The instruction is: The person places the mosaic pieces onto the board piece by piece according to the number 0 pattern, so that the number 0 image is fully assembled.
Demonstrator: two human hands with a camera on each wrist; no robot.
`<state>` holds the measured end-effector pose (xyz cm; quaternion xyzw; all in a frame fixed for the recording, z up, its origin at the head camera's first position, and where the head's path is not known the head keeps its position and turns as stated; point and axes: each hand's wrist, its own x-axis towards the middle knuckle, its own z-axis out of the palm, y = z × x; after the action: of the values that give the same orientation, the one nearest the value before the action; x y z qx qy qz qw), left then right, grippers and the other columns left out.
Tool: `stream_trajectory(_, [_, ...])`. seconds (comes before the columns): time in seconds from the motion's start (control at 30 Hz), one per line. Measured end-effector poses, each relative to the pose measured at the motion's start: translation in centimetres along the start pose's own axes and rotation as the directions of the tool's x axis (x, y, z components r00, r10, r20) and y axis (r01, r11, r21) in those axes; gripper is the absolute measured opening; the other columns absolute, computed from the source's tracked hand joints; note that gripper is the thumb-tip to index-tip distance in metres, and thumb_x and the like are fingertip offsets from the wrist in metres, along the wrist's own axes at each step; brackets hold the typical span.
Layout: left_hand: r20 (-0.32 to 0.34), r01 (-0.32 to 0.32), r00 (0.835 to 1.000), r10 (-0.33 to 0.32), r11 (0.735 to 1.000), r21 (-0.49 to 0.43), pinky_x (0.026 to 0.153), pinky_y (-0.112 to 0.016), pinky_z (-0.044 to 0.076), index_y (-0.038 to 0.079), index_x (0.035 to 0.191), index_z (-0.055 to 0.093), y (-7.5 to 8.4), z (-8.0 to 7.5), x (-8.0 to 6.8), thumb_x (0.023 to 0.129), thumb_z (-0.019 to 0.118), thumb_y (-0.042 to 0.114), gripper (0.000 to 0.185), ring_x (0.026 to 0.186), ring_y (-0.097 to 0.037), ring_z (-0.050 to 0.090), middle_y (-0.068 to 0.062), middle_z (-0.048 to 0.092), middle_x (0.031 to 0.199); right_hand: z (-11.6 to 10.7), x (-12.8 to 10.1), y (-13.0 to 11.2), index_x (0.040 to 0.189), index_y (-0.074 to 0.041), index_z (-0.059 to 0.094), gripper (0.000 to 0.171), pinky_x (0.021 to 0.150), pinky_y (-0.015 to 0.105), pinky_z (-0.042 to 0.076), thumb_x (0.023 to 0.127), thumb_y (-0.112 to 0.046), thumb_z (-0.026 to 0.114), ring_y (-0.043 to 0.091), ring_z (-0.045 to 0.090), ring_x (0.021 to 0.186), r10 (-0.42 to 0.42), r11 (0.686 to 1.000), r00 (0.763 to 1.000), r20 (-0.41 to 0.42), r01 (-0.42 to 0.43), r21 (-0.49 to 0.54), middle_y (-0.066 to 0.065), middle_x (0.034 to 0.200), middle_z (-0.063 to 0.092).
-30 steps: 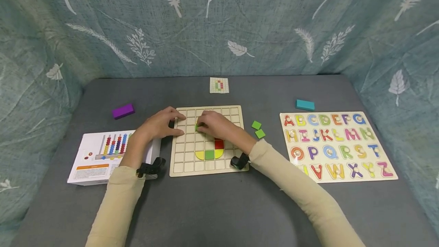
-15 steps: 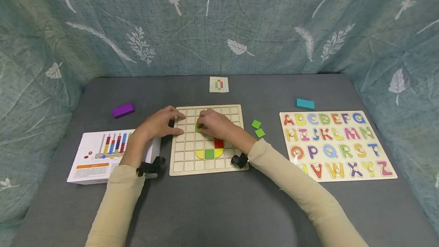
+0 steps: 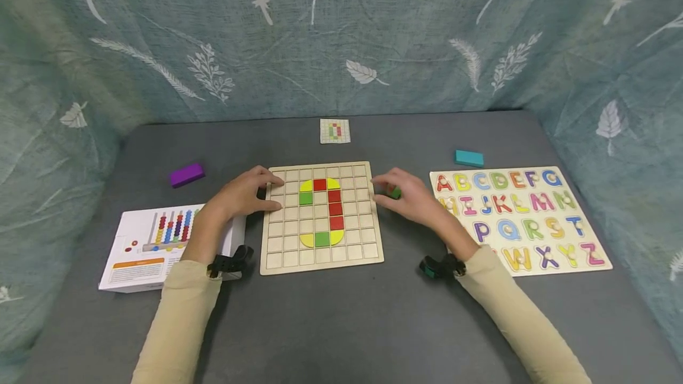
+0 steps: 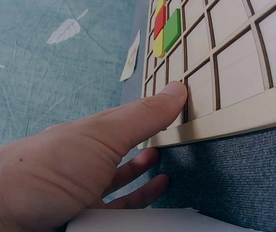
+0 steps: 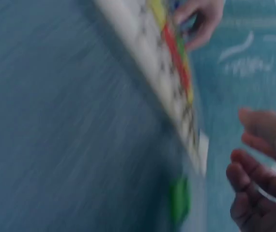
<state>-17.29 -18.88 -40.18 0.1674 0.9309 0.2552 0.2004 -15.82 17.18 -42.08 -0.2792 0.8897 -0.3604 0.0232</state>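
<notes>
In the head view, a wooden grid board (image 3: 352, 253) holds red squares (image 3: 334, 209), green squares (image 3: 322, 239) and yellow rounded corner pieces (image 3: 306, 240). My left hand (image 3: 241, 195) rests at the board's left edge; its thumb (image 4: 169, 99) lies straight over the rim in the left wrist view, other fingers beside the edge. To the right of the board, my right hand (image 3: 408, 196) hovers with fingers spread and nothing gripped. A loose green square (image 3: 395, 192) shows between its thumb and fingers, blurred in the right wrist view.
A small pattern card (image 3: 335, 131) lies behind the board. An alphabet puzzle board (image 3: 525, 224) is at right, partly under my right forearm, with a teal block (image 3: 469, 158) behind it. At left are a white box (image 3: 139, 248) and a purple block (image 3: 187, 175).
My right hand has left the board and moved right to the loose green squares. A green square now shows on the grid below the upper-left yellow piece. The left hand stays at the edge.
</notes>
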Motion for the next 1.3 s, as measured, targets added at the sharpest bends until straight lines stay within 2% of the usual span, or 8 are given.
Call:
stream_trajectory(0.13, [-0.004, 0.010, 1.000, -0.010, 1.000, -0.003, 0.099, -0.053, 0.042, 0.008, 0.136, 0.056, 0.0, -0.1, -0.2, 0.087, 0.073, 0.023, 0.054, 0.120, -0.034, 0.049, -0.016, 0.046, 0.133, -1.2, -2.6, 2.2, 0.122, -0.006, 0.066, 0.035, 0.068, 0.028, 0.044, 0.090, -0.018, 0.070, 0.020, 0.059, 0.089, 0.026, 1.000, 0.998, -0.056, -0.026, -0.004, 0.010, 0.104, 0.064])
stream_trajectory(0.3, [-0.001, 0.010, 1.000, -0.010, 1.000, 0.004, 0.098, -0.054, 0.042, 0.008, 0.137, 0.055, 0.1, 0.0, 0.0, 0.088, 0.072, 0.023, 0.054, 0.120, -0.034, 0.049, -0.015, 0.046, 0.135, -2.1, -4.0, 3.6, 0.121, -0.006, 0.066, 0.034, 0.066, 0.026, 0.043, 0.088, -0.016, 0.071, 0.019, 0.058, 0.088, 0.043, 0.999, 0.991, -0.126, -0.044, 0.001, 0.009, 0.101, 0.065])
stream_trajectory(0.47, [-0.002, 0.014, 1.000, -0.014, 1.000, 0.006, 0.098, -0.053, 0.042, 0.009, 0.137, 0.055, 0.0, 0.0, 0.0, 0.088, 0.072, 0.024, 0.054, 0.119, -0.033, 0.049, -0.015, 0.046, 0.134, -2.1, -4.2, 4.1, 0.120, -0.004, 0.066, 0.035, 0.066, 0.026, 0.043, 0.087, -0.014, 0.072, 0.020, 0.059, 0.086, 0.060, 0.998, 0.989, -0.135, -0.060, 0.003, 0.010, 0.099, 0.065])
stream_trajectory(0.73, [-0.012, 0.013, 1.000, -0.013, 1.000, 0.010, 0.098, -0.053, 0.042, 0.008, 0.136, 0.056, 0.1, 0.1, 0.1, 0.087, 0.073, 0.023, 0.054, 0.118, -0.033, 0.050, -0.015, 0.047, 0.132, -1.7, -4.1, 4.5, 0.118, -0.002, 0.067, 0.032, 0.064, 0.021, 0.042, 0.087, -0.011, 0.072, 0.022, 0.060, 0.084, 0.037, 0.999, 0.989, -0.142, -0.035, 0.014, 0.011, 0.096, 0.066])
stream_trajectory(1.3, [-0.011, 0.005, 1.000, -0.005, 1.000, 0.016, 0.099, -0.054, 0.042, 0.008, 0.136, 0.056, 0.0, 0.1, 0.1, 0.087, 0.073, 0.025, 0.054, 0.120, -0.034, 0.050, -0.016, 0.047, 0.133, -1.2, -4.0, 4.7, 0.119, -0.005, 0.067, 0.032, 0.068, 0.027, 0.043, 0.088, -0.014, 0.071, 0.024, 0.060, 0.091, 0.061, 0.998, 0.993, -0.097, -0.058, 0.034, 0.011, 0.101, 0.065])
